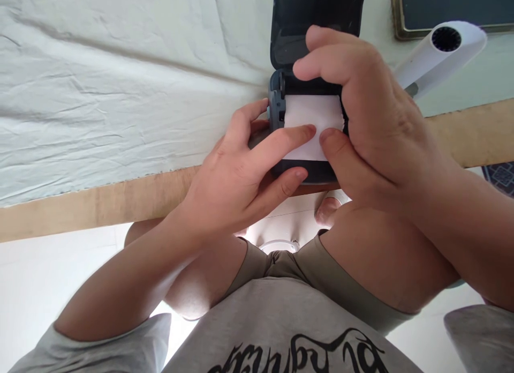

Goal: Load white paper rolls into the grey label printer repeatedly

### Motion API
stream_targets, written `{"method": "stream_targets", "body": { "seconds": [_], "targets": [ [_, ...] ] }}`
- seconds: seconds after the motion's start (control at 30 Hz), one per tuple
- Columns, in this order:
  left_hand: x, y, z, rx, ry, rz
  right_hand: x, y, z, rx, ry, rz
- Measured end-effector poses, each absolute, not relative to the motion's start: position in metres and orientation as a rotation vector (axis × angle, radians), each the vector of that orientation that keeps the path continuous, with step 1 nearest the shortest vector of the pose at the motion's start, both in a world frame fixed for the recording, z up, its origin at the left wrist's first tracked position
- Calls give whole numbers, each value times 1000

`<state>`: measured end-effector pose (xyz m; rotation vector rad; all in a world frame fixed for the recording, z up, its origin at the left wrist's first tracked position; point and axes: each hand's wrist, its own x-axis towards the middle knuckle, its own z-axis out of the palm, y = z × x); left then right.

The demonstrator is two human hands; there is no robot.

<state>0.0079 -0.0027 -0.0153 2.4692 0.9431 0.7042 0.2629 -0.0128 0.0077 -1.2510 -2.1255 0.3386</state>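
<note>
A small dark device [305, 172] lies at the table's front edge with its black lid [313, 19] raised. Inside it sits a white paper roll [311, 110]. My left hand [244, 164] is spread at the device's left side, its index fingertip on the paper and its thumb over the front rim. My right hand [369, 105] arches over the right side. Its thumb tip touches the paper's right part, and its other visible fingers are lifted and curved in front of the lid, apart from the thumb.
Right of my right hand, a loose white paper roll [425, 59] with a dark core lies tilted. A dark flat object with a worn frame [461, 8] is at the back right. Pale wrinkled cloth [120, 94] covers the table, whose wooden edge [100, 201] runs across in front.
</note>
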Motion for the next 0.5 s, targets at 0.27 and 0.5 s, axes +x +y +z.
{"method": "stream_targets", "body": {
  "seconds": [0.27,0.5],
  "targets": [
    [10,-6,-18,2529,921,751,271,2,3,-1283,-1957,261],
    [10,-5,-16,2492,951,719,263,15,2,-1186,-1886,383]
  ]
}}
